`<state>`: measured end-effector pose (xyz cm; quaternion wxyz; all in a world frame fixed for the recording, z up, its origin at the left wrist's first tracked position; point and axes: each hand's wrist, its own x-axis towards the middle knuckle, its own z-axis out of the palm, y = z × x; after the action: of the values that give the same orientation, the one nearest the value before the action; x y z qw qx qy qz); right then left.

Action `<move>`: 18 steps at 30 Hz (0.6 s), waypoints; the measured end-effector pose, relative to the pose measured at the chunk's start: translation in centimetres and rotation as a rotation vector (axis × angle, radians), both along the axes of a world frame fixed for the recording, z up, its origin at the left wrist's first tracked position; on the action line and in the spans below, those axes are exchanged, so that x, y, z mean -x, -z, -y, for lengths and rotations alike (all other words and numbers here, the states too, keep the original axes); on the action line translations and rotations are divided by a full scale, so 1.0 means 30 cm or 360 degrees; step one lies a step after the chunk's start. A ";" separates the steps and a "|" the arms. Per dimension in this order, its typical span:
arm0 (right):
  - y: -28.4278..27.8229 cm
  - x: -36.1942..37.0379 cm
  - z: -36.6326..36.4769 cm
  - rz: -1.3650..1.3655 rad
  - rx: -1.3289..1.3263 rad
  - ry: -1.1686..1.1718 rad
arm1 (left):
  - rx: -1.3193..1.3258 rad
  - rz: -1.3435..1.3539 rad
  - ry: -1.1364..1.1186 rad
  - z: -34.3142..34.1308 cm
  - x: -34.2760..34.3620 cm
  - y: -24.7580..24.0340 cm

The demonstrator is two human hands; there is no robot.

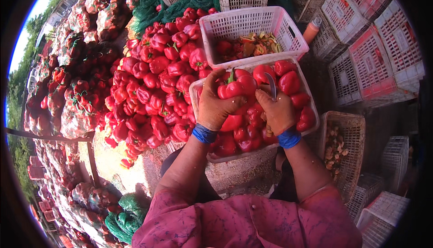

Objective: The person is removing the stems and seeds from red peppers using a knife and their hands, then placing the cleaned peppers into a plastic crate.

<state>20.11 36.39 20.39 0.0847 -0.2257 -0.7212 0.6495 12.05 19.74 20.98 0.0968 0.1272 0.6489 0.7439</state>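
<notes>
My left hand (216, 107), in an orange-brown glove with a blue wrist band, is closed around a red bell pepper (234, 88) with a green stem. My right hand (278, 113), gloved the same way, grips a small knife (272, 85); its curved blade points up and away from me, beside the pepper. The knife's handle is hidden in the glove. Both hands are above a pale plastic crate (241, 156) full of red bell peppers.
Behind stands a whitish crate (243, 20) with pepper scraps (259, 45). A large pepper pile (153, 81) lies left, with filled mesh bags (79, 117) beyond. At right are a crate of cut pieces (356, 130), an orange bottle (311, 30) and stacked crates (372, 67).
</notes>
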 end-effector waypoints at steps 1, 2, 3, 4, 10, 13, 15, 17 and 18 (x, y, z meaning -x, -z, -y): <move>-0.016 -0.002 0.001 0.0008 -0.0136 0.0042 | 0.0176 -0.0119 -0.0036 0.018 0.012 -0.006; -0.038 -0.004 0.008 0.0031 -0.0186 0.0006 | 0.0335 -0.0257 -0.0063 0.041 0.023 -0.013; -0.040 -0.008 0.025 0.0013 -0.0279 -0.0063 | 0.0476 -0.0395 -0.0091 0.058 0.039 -0.015; -0.041 -0.011 0.042 -0.0010 -0.0375 -0.0133 | 0.0638 -0.0520 -0.0088 0.069 0.043 -0.020; -0.050 -0.002 0.112 0.0057 -0.0700 -0.0375 | 0.1046 -0.1156 -0.0170 0.081 0.022 -0.059; -0.010 0.010 0.121 0.0201 -0.0801 -0.0386 | 0.1141 -0.1168 -0.0127 0.087 0.011 -0.059; 0.007 0.008 0.134 0.0289 -0.0895 -0.0426 | 0.0908 -0.0973 -0.0109 0.079 0.020 -0.021; 0.050 -0.003 0.150 0.0381 -0.1019 -0.0521 | 0.0681 -0.0608 -0.0165 0.087 0.016 -0.011; 0.117 -0.004 0.155 0.0440 -0.0934 -0.0755 | 0.0564 -0.0346 -0.0228 0.098 0.016 -0.020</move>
<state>20.23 31.74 16.89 -0.1047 -0.1043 -0.9128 0.3808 11.58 16.79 21.57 -0.0060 0.1413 0.7836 0.6050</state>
